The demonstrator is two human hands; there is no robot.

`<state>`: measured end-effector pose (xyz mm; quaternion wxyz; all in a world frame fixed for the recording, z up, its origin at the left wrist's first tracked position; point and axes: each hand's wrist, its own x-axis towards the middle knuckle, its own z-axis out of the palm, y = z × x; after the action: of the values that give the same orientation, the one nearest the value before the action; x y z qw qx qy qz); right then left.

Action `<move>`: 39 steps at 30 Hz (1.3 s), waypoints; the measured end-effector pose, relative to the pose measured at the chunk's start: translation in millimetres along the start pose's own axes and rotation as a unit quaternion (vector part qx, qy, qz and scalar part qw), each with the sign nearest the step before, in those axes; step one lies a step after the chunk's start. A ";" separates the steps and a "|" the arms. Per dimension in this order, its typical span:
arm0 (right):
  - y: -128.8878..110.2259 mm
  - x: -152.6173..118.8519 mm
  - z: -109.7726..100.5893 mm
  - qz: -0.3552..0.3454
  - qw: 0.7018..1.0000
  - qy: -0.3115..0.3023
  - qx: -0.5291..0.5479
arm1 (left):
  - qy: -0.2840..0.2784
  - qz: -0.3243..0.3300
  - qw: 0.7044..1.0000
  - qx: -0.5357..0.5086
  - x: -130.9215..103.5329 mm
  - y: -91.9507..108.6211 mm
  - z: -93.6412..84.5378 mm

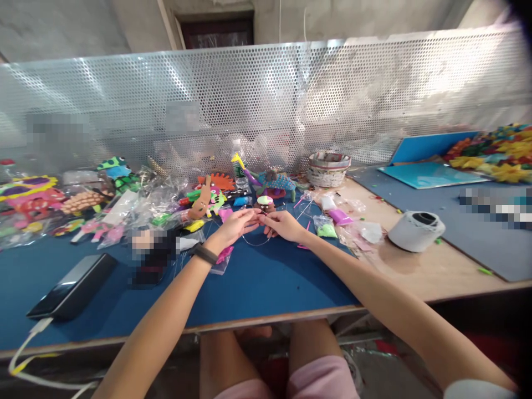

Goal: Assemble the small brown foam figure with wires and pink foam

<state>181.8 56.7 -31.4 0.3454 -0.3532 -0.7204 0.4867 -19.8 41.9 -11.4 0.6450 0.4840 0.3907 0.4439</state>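
Note:
My left hand point(240, 226) and my right hand point(281, 225) meet above the middle of the blue mat, fingertips pinched close together. Between them runs a thin pale wire point(255, 244) that loops down below the fingers. Whatever else the fingertips hold is too small to make out. Just behind the hands stands a small brown figure point(265, 204) with round eyes and a white and green top. Small bags of pink clay point(224, 254) and light green clay point(326, 228) lie to either side.
A power bank with a cable point(75, 285) lies at the left. Clay animals point(120, 172) and plastic bags fill the back left. A woven basket point(328, 169), a white roll point(417, 230) and blue folders point(434, 173) stand to the right. A perforated metal screen point(249, 100) runs behind.

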 end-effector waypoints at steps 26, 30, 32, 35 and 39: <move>-4.8 -3.1 4.0 0.023 0.999 0.012 0.028 | 0.028 0.058 0.995 -0.081 3.7 0.6 -7.2; -4.4 -2.4 6.4 0.011 1.000 0.015 0.011 | 0.055 0.071 0.995 -0.052 4.2 -0.2 -3.2; -3.8 -1.9 7.6 0.004 1.000 0.024 0.005 | 0.059 0.075 0.995 -0.042 4.0 -0.3 -1.4; -2.5 -1.4 8.0 -0.003 0.999 0.041 -0.010 | 0.055 0.083 0.995 -0.032 3.5 -0.3 0.0; -0.7 -1.1 5.9 -0.021 0.998 0.049 -0.044 | 0.049 0.090 0.994 -0.024 2.5 -0.2 1.1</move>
<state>177.2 52.9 -32.6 0.3740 -0.3767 -0.7307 0.4293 -17.9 43.9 -11.6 0.5941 0.4793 0.3659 0.5324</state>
